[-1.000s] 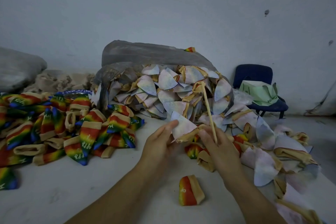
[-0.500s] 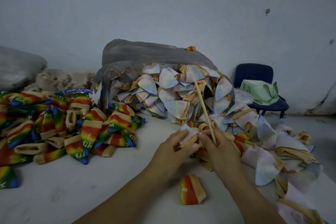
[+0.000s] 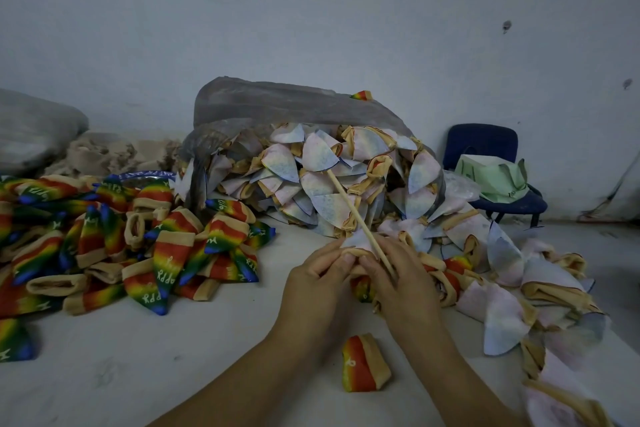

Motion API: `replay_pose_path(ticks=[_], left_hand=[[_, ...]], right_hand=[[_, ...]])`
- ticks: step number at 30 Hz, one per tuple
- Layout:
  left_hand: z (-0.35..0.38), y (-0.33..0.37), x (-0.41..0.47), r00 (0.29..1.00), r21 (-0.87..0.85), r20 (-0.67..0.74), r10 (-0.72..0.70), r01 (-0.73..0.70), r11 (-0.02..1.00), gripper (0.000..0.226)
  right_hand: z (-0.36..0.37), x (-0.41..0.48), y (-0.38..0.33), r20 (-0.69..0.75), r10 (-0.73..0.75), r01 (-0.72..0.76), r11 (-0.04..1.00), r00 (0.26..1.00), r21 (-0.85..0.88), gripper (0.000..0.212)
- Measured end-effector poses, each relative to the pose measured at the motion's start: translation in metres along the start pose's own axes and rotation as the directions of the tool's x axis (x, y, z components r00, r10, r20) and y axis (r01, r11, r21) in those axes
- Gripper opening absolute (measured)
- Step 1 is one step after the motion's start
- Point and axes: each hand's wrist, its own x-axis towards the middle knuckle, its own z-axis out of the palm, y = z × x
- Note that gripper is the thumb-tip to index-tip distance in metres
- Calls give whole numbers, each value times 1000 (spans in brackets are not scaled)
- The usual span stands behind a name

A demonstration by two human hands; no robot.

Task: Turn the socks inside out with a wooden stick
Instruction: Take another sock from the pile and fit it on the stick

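Wooden stick (image 3: 349, 206) slants up from the right hand (image 3: 401, 288), which grips it while the left hand (image 3: 311, 284) pinches a pale sock (image 3: 358, 241).

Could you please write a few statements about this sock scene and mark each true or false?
1. The right hand holds the wooden stick. True.
2. The left hand pinches the held sock at the stick's lower end. True.
3. The rainbow socks are piled on the person's right. False: the rainbow pile lies left; pale socks lie right.
4. A single rainbow sock lies on the white surface between the forearms. True.
5. The blue chair is bare. False: a green bag sits on the blue chair.
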Motion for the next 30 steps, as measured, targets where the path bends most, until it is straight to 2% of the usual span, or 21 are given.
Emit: replay_pose_path(ticks=[3,11,13,15,17,19,22,24,26,30], left_hand=[[2,-2,-1,998,-111,23,-56,58,992,19],[11,2,-3,970,-419,0,-244,222,880,25],[12,5,-2,952,-476,45,-302,287,831,27],[12,7,2,932,-450,75,-355,349,822,29],[12,9,6,910,-406,89,-404,404,820,30],[12,9,8,896,-399,114,-429,436,806,29],[11,10,12,866,-447,198,-459,497,744,32],[10,9,13,863,-444,248,-439,504,740,39],[10,6,12,898,-405,210,-386,439,802,36],[10,1,7,973,-219,25,-229,229,949,24]], right_hand=[[-1,-1,-3,-9,-35,35,999,999,-17,30],[9,-7,-11,-137,-35,17,992,990,-126,29],[10,-8,-11,-158,-18,7,997,987,-73,27],[8,-9,-12,-158,31,-28,999,987,20,22],[6,-8,-14,-115,114,-103,989,987,103,18],[5,-7,-18,-65,218,-199,954,974,225,24],[5,-7,-23,29,319,-301,855,947,423,25],[6,-6,-26,95,388,-371,740,917,561,22],[3,-5,-26,183,446,-438,575,876,691,21],[-1,-3,-21,312,413,-457,320,856,830,25]])
